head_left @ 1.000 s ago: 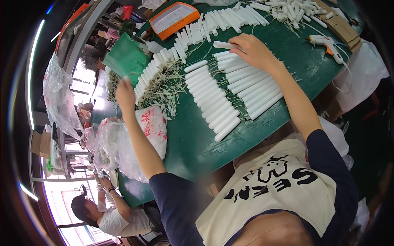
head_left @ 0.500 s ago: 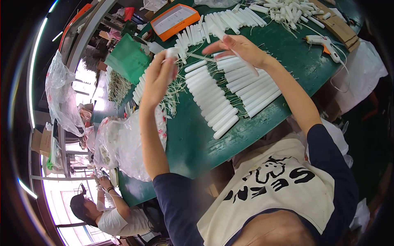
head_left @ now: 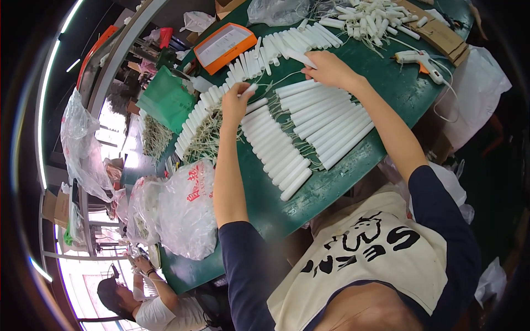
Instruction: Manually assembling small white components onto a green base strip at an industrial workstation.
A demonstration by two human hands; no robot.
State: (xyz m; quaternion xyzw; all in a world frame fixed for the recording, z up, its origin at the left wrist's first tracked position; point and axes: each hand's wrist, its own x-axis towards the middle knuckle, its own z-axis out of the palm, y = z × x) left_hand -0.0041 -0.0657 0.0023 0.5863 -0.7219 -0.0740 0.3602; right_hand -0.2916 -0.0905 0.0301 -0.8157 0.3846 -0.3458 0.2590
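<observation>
My left hand (head_left: pixel 235 103) is closed in a pinch on the end of a short white tube (head_left: pixel 252 88). In my right hand (head_left: pixel 330 69) is another white tube (head_left: pixel 300 57), which points away to the left. A thin pale cord (head_left: pixel 287 78) stretches between the two hands. Below them on the green table (head_left: pixel 248 193) lie two rows of white tubes side by side: a left row (head_left: pixel 276 151) and a right row of longer-looking ones (head_left: pixel 331 124). Pale cords show in the gap between these rows.
A curved row of white tubes (head_left: pixel 270 49) with cords runs behind my hands. Around the table are an orange box (head_left: pixel 243 41), a green bag (head_left: pixel 168 99), a heap of tubes (head_left: pixel 375 22), a glue gun (head_left: pixel 414 57) and plastic bags (head_left: pixel 187 220). Another person (head_left: pixel 165 303) works at lower left.
Both hands have come down toward the table. The left moved down and slightly right with its tube; the right, spread before, has closed on a tube. The view has shifted slightly.
</observation>
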